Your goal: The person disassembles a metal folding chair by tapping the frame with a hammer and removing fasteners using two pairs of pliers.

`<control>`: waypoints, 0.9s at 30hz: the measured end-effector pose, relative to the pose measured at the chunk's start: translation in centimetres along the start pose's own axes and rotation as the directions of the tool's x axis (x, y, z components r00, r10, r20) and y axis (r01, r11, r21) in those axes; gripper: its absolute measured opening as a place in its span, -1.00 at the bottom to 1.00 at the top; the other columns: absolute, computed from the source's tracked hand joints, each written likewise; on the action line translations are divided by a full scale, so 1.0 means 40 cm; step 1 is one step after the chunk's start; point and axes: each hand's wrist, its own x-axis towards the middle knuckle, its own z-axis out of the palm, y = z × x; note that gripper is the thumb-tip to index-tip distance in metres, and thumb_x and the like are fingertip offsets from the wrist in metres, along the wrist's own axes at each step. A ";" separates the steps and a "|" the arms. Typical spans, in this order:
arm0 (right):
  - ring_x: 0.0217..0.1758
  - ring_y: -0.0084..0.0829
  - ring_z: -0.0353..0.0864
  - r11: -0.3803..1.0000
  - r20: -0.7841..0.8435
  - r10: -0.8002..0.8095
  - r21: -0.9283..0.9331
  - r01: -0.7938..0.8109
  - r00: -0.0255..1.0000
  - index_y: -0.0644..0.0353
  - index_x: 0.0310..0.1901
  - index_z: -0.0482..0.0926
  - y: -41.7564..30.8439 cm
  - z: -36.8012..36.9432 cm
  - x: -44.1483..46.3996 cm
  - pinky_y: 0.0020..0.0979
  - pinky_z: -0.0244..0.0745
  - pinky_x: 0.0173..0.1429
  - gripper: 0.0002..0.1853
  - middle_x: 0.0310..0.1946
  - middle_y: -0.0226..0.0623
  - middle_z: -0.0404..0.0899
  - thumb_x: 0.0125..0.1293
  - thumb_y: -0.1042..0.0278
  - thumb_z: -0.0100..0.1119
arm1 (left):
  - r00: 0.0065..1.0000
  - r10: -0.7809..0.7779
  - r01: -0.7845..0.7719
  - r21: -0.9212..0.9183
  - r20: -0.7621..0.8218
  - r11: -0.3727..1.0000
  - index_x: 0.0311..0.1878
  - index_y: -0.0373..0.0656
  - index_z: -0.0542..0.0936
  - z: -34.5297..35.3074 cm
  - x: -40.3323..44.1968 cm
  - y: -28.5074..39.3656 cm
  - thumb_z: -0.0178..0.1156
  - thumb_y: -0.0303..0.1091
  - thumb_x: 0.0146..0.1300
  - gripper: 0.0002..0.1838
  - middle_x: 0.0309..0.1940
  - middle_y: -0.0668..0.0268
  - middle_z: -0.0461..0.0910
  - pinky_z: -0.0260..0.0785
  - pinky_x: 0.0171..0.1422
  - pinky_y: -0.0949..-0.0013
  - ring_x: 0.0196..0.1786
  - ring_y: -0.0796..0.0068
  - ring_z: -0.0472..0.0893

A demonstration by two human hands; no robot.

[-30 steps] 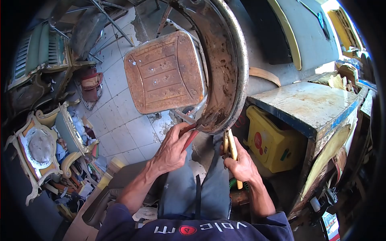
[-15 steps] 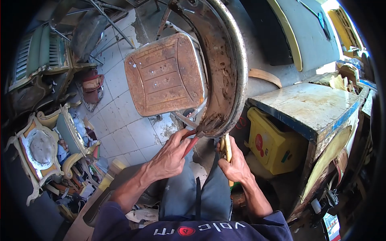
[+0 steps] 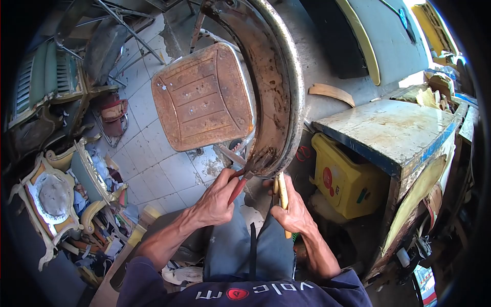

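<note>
I see L hand (image 3: pixel 211 201) gripping red-handled tool (image 3: pixel 237 190), R hand (image 3: pixel 293 212) gripping yellow-handled tool (image 3: pixel 283 192). Both tools at rusty curved frame's (image 3: pixel 273 84) near end, prob. for opposing leverage.

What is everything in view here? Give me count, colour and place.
curved frame: one, rusty brown, silvery rim, top centre
red-handled tool: one, red, in left hand
yellow-handled tool: one, yellow, in right hand
square panel: one, rusty brown, left of curved frame
workbench: one, whitish, blue edge, right
bin: one, yellow, under workbench
wooden strip: one, tan, right of curved frame
flat panel: one, grey-blue, upper right
carved furniture pieces: several, mostly cream, lower left
scraps: uncountable, mixed, lower left
floor tiles: many, white, left of centre
left hand: one, bare, centre
right hand: one, bare, centre
trousers: one pair, grey-blue, bottom centre
shirt: one, dark blue, bottom
</note>
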 end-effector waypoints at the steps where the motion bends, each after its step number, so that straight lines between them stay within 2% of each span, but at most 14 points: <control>1: 0.02 -0.18 0.55 0.999 0.035 0.027 0.023 -0.028 0.999 0.19 0.29 0.35 -0.008 -0.004 0.002 -0.19 0.48 0.24 -0.29 -0.08 -0.20 0.47 -0.04 0.56 0.10 | 1.000 0.003 -0.003 -0.026 0.012 1.000 0.18 -0.44 0.45 -0.001 0.003 -0.001 0.09 -0.73 0.06 -0.48 0.09 -0.14 0.33 0.38 0.29 -0.05 0.14 -0.24 0.46; 2: -0.05 -0.21 0.49 0.997 0.056 0.070 0.017 -0.071 0.996 0.17 0.25 0.35 -0.011 -0.008 0.006 -0.22 0.46 0.17 -0.33 -0.14 -0.22 0.44 -0.02 0.56 0.10 | 1.000 0.007 -0.007 -0.026 0.015 1.000 0.18 -0.44 0.45 0.002 0.006 -0.002 0.09 -0.73 0.06 -0.48 0.09 -0.14 0.33 0.38 0.29 -0.05 0.14 -0.24 0.46; 5: -0.10 -0.24 0.45 0.996 0.043 0.037 0.079 -0.040 0.998 0.18 0.21 0.35 0.001 0.005 0.011 -0.24 0.44 0.12 -0.37 -0.15 -0.23 0.41 -0.01 0.56 0.10 | 0.999 -0.021 0.024 -0.074 0.043 0.997 0.12 -0.41 0.45 0.017 0.007 -0.006 0.07 -0.71 0.02 -0.51 0.03 -0.11 0.30 0.40 0.22 -0.04 0.07 -0.21 0.45; 7: -0.10 -0.24 0.45 0.997 0.039 0.018 0.074 -0.021 0.999 0.18 0.21 0.34 0.021 0.010 0.017 -0.24 0.44 0.11 -0.37 -0.14 -0.22 0.41 -0.01 0.57 0.10 | 0.998 -0.039 0.044 -0.095 0.059 0.994 0.05 -0.38 0.44 0.020 0.006 -0.003 0.06 -0.69 0.00 -0.55 -0.01 -0.10 0.28 0.40 0.17 -0.04 0.03 -0.20 0.43; 12: -0.11 -0.23 0.44 0.997 0.000 -0.027 0.075 0.026 1.000 0.20 0.24 0.30 0.047 0.037 0.034 -0.23 0.44 0.10 -0.34 -0.12 -0.20 0.41 -0.01 0.59 0.08 | 0.995 -0.044 0.052 -0.086 0.088 0.995 0.04 -0.38 0.43 0.013 -0.003 0.007 0.05 -0.70 -0.01 -0.56 -0.02 -0.11 0.28 0.39 0.13 -0.04 0.02 -0.19 0.41; 13: -0.09 -0.15 0.49 0.996 -0.003 -0.072 0.051 0.072 0.997 0.22 0.37 0.20 0.057 0.042 0.039 -0.18 0.46 0.11 -0.24 -0.11 -0.13 0.43 0.02 0.59 0.07 | 0.996 -0.022 0.028 -0.072 0.092 0.997 0.04 -0.38 0.42 0.015 -0.003 0.009 0.05 -0.70 -0.02 -0.55 -0.02 -0.11 0.27 0.39 0.12 -0.04 0.01 -0.18 0.41; 14: -0.07 -0.06 0.53 0.993 -0.008 -0.116 0.026 0.116 0.993 0.24 0.50 0.11 0.067 0.046 0.045 -0.13 0.49 0.12 -0.13 -0.11 -0.06 0.45 0.06 0.59 0.07 | 0.998 -0.045 0.049 -0.142 0.033 0.989 -0.26 -0.25 0.35 0.020 0.000 0.023 0.02 -0.67 -0.13 -0.72 -0.18 0.02 0.25 0.30 0.12 0.13 -0.01 -0.04 0.35; 18: -0.03 -0.01 0.56 0.977 -0.081 -0.213 -0.019 0.212 0.974 0.30 0.49 0.11 0.110 0.077 0.090 -0.12 0.49 0.18 -0.15 -0.05 -0.01 0.48 0.06 0.61 0.04 | 0.999 -0.024 0.028 -0.131 0.036 0.991 -0.27 -0.24 0.34 0.025 -0.016 0.039 0.00 -0.68 -0.14 -0.72 -0.24 0.07 0.26 0.30 0.12 0.13 0.00 -0.02 0.33; 20: 0.06 0.09 0.59 0.911 -0.210 -0.406 -0.014 0.412 0.889 0.33 0.49 0.13 0.154 0.103 0.136 -0.08 0.48 0.28 -0.15 0.04 0.08 0.51 0.09 0.62 0.15 | 0.995 -0.096 0.102 -0.175 0.039 0.979 -0.27 -0.23 0.32 0.025 -0.025 0.062 0.00 -0.69 -0.13 -0.72 -0.27 0.11 0.27 0.29 0.14 0.13 0.01 0.00 0.32; 21: 0.06 0.09 0.59 0.910 -0.213 -0.408 -0.012 0.415 0.888 0.33 0.49 0.13 0.180 0.114 0.169 -0.08 0.48 0.28 -0.15 0.04 0.08 0.51 0.09 0.62 0.15 | 0.995 -0.095 0.101 -0.171 0.040 0.980 -0.27 -0.23 0.32 0.026 -0.032 0.073 0.00 -0.69 -0.13 -0.72 -0.27 0.11 0.27 0.29 0.14 0.13 0.01 0.00 0.32; 25: 0.14 0.20 0.60 0.720 -0.235 -0.689 -0.326 0.613 0.685 0.42 0.43 0.20 0.297 0.150 0.302 -0.03 0.47 0.35 -0.18 0.09 0.16 0.55 0.14 0.57 0.38 | 0.982 -0.169 0.182 -0.211 0.078 0.960 -0.27 -0.21 0.31 0.002 -0.046 0.150 0.02 -0.68 -0.09 -0.74 -0.25 0.13 0.29 0.28 0.15 0.12 0.04 0.02 0.33; 27: 0.13 0.20 0.61 0.697 -0.148 -0.682 -0.429 0.575 0.716 0.42 0.43 0.21 0.310 0.152 0.309 -0.03 0.47 0.34 -0.19 0.10 0.16 0.55 0.15 0.57 0.38 | 0.970 -0.218 0.237 -0.230 0.105 0.944 -0.29 -0.20 0.28 -0.009 -0.049 0.159 0.04 -0.67 -0.07 -0.74 -0.23 0.10 0.30 0.28 0.18 0.10 0.08 0.02 0.35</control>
